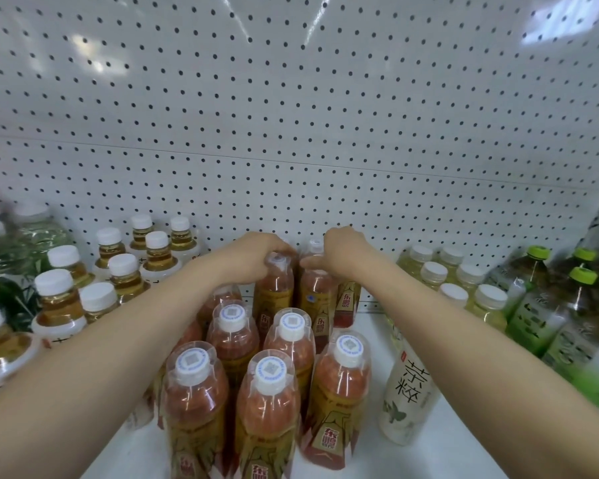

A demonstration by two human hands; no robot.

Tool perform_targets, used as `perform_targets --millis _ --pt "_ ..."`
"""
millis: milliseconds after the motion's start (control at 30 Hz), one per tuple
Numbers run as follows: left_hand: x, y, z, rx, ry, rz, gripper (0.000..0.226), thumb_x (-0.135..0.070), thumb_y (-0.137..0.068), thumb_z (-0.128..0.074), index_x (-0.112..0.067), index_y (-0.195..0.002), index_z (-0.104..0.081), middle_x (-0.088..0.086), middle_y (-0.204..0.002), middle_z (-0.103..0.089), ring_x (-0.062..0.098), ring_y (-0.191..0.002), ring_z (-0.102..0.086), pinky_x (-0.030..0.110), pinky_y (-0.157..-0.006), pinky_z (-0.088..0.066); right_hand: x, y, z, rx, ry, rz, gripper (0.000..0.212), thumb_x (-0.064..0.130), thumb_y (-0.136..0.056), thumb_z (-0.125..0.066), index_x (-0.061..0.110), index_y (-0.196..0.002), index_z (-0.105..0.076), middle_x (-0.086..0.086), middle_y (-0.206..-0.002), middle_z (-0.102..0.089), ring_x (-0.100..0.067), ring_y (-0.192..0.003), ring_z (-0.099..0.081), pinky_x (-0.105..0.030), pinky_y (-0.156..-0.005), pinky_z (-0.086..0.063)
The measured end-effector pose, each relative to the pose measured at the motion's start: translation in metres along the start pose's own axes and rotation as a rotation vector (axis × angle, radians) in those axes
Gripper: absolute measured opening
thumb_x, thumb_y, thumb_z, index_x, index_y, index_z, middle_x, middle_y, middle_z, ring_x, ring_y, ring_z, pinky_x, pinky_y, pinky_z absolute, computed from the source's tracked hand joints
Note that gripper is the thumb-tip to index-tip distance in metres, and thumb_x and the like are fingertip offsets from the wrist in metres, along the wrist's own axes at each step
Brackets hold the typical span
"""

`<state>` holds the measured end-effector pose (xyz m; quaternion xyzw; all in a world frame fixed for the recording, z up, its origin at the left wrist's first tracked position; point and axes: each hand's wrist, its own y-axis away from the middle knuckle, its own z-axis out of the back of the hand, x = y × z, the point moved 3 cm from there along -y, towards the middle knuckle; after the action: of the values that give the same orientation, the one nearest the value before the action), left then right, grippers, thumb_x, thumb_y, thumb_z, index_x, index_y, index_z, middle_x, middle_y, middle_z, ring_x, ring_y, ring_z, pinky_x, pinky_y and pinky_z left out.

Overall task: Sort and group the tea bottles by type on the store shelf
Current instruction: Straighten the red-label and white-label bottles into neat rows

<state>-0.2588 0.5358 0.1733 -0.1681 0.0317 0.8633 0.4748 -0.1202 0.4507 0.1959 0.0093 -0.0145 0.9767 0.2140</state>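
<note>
In the middle of the white shelf (370, 326), a tight group of red tea bottles (234, 340), upright, in rows from the front edge toward the perforated back panel (291, 115). Reddish-brown liquid in clear plastic, white caps with a blue ring and a small grey square print on top, a thin transparent sleeve over each neck, lower label in gold and red with Chinese characters. At the rear of this group, both hands, apart but near each other, each on its own bottle. Left hand (253, 257) curled over the top of the back-left bottle (274, 292), cap peeking out between the fingers. Right hand (343, 252) closed around the top of the back-right bottle (315, 295), thumb on the near side, fingers over the cap. Just beside it to the right, one more of the same red kind, partly hidden under the wrist. To the left of the group, amber tea bottles (59, 302) with plain white caps and white labels, close together. To the right, pale yellow-green bottles (488, 307) with white caps, and farther right, darker green-capped bottles (581, 299). Under the right forearm, toward the front, a single pale bottle (408, 392) with white label, black characters and leaf drawings, near the red group but not touching it.
</note>
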Motion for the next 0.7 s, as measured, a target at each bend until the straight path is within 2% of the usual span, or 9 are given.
perform_targets --millis 67,100,167,300,400,567,633,700 --pt "0.004 0.0 0.0 -0.004 -0.008 0.035 0.054 -0.022 -0.092 -0.067 -0.021 -0.143 -0.05 0.001 -0.145 -0.053 0.019 -0.131 -0.049 0.03 -0.106 -0.038 0.0 0.0 -0.002 0.023 -0.034 0.011 0.044 0.052 -0.09 -0.063 0.009 -0.085 -0.057 -0.002 -0.082 -0.06 -0.024 -0.085 -0.059 -0.025 -0.056 -0.037" --pt "0.005 0.0 0.0 -0.008 -0.017 0.049 0.055 -0.027 -0.091 -0.068 -0.02 -0.143 -0.051 0.002 -0.143 -0.055 0.02 -0.128 -0.052 0.03 -0.103 -0.04 0.0 0.001 -0.002 0.034 -0.044 0.021 0.043 0.05 -0.089 -0.065 0.008 -0.098 -0.063 -0.005 -0.094 -0.066 -0.025 -0.092 -0.063 -0.025 -0.06 -0.04" --pt "0.006 0.001 0.001 -0.024 -0.032 0.063 0.053 -0.034 -0.089 -0.069 -0.021 -0.139 -0.055 0.003 -0.137 -0.059 0.02 -0.119 -0.057 0.028 -0.093 -0.044 -0.002 0.003 -0.002 0.029 -0.032 0.026 0.051 0.048 -0.088 -0.067 0.008 -0.12 -0.063 -0.008 -0.113 -0.067 -0.025 -0.103 -0.063 -0.028 -0.07 -0.043" --pt "0.005 0.002 0.0 -0.067 -0.038 0.08 0.054 -0.042 -0.086 -0.071 -0.023 -0.134 -0.059 0.001 -0.132 -0.062 0.019 -0.113 -0.06 0.025 -0.082 -0.041 -0.001 0.004 -0.004 0.003 -0.003 0.023 0.055 0.052 -0.09 -0.064 0.01 -0.125 -0.061 -0.009 -0.118 -0.067 -0.026 -0.109 -0.062 -0.029 -0.079 -0.043" --pt "0.004 0.003 -0.001 -0.055 -0.049 0.07 0.052 -0.039 -0.088 -0.07 -0.023 -0.136 -0.058 0.003 -0.134 -0.062 0.02 -0.114 -0.059 0.027 -0.085 -0.043 -0.001 0.006 -0.006 -0.007 -0.01 0.026 0.053 0.051 -0.091 -0.063 0.01 -0.124 -0.062 -0.01 -0.118 -0.067 -0.027 -0.11 -0.061 -0.03 -0.08 -0.041" --pt "-0.007 0.013 0.008 -0.031 -0.062 0.044 0.059 -0.032 -0.092 -0.067 -0.02 -0.146 -0.046 0.003 -0.146 -0.052 0.02 -0.129 -0.051 0.033 -0.105 -0.042 0.001 0.023 0.0 -0.017 -0.032 0.053 0.059 0.046 -0.093 -0.061 0.013 -0.139 -0.049 -0.009 -0.129 -0.059 -0.03 -0.117 -0.056 -0.034 -0.086 -0.045" --pt "-0.016 0.029 0.021 -0.109 -0.011 -0.013 0.052 -0.031 -0.09 -0.069 -0.023 -0.139 -0.053 0.001 -0.137 -0.057 0.015 -0.12 -0.057 0.035 -0.102 -0.046 -0.003 0.045 0.012 -0.116 -0.123 0.108 0.047 0.049 -0.091 -0.063 0.02 -0.128 -0.055 -0.003 -0.118 -0.061 -0.026 -0.11 -0.059 -0.035 -0.084 -0.047" --pt "-0.026 0.051 0.029 -0.159 0.134 -0.11 0.035 -0.028 -0.088 -0.072 -0.028 -0.123 -0.066 -0.007 -0.12 -0.065 0.006 -0.105 -0.063 0.031 -0.094 -0.052 -0.013 0.078 0.019 -0.065 -0.263 0.192 0.038 0.065 -0.082 -0.062 0.032 -0.101 -0.062 0.01 -0.099 -0.066 -0.013 -0.095 -0.063 -0.03 -0.077 -0.049"
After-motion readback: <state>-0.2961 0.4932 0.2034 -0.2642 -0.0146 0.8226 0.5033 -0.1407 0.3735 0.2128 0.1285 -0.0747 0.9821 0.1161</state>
